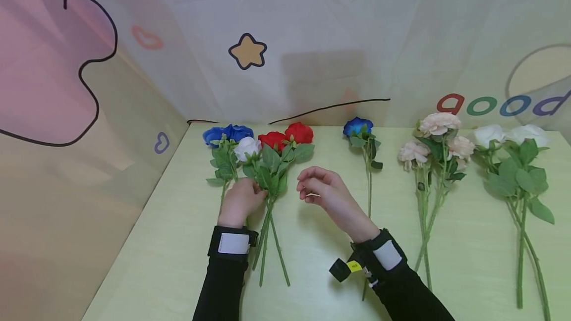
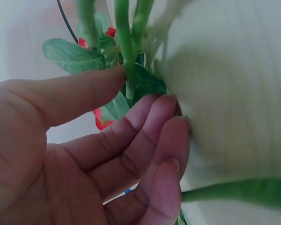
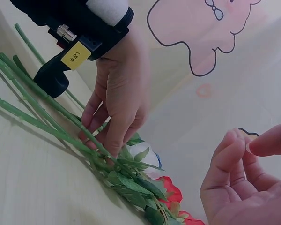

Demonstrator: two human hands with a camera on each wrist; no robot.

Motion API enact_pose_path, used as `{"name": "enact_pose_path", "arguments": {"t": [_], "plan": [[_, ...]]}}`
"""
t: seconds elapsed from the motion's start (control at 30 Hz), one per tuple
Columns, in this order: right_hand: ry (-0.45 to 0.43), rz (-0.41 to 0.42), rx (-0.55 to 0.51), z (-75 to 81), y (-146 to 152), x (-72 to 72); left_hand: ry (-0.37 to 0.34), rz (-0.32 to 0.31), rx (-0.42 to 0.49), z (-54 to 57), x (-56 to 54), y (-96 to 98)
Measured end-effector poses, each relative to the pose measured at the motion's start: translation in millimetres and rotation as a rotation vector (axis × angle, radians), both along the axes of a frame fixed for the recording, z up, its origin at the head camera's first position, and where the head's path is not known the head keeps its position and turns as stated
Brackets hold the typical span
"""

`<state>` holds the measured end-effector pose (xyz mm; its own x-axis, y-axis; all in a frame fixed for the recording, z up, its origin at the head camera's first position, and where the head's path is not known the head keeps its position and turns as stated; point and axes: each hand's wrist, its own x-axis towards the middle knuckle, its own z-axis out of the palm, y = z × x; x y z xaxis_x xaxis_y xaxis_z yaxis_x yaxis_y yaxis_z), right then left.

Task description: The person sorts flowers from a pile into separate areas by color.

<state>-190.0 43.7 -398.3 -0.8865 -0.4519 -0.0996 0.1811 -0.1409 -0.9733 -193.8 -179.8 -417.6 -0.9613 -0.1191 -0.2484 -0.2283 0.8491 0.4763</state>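
Note:
Red roses (image 1: 300, 133) and a white rose (image 1: 247, 148) lie together on the table, their green stems (image 2: 124, 33) crossing below the leaves. My left hand (image 1: 243, 199) pinches these stems near the crossing, thumb on one side and curled fingers on the other. Left of them, blue roses (image 1: 239, 133) lie with stems running partly under that hand. My right hand (image 1: 332, 199) hovers above the table, right of the red roses, fingers loosely bent and holding nothing. In the right wrist view its fingertips come close to the thumb.
A single blue rose (image 1: 358, 126) lies right of centre, its lower stem partly behind my right forearm. Farther right are pale pink flowers (image 1: 440, 124) and white roses (image 1: 528, 135). A printed cloth (image 1: 200, 63) hangs behind the table (image 1: 156, 256).

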Motion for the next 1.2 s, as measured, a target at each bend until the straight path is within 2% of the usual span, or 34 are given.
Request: {"name": "enact_pose_path", "arguments": {"t": [0.3, 0.53, 0.97, 1.1, 1.2], "plan": [[0.000, 0.000, 0.002, 1.1, 0, 0.9, -0.004, -0.007, 0.085, -1.0, -0.7, 2.9], [-0.006, -0.008, 0.008, 1.7, 0, 1.1, 0.065, 0.040, 0.152, -2.2, -2.4, -4.2], [-0.016, -0.005, 0.009, 3.1, 1, 1.8, 0.080, 0.080, 0.260, 5.1, -2.1, -3.3], [-0.008, -0.002, 0.005, 3.1, 1, 1.9, 0.118, 0.096, 0.304, 7.4, -2.9, -2.6], [-0.004, -0.001, 0.001, 3.3, 1, 1.8, 0.185, 0.105, 0.311, 8.8, -3.4, -2.8]]}}
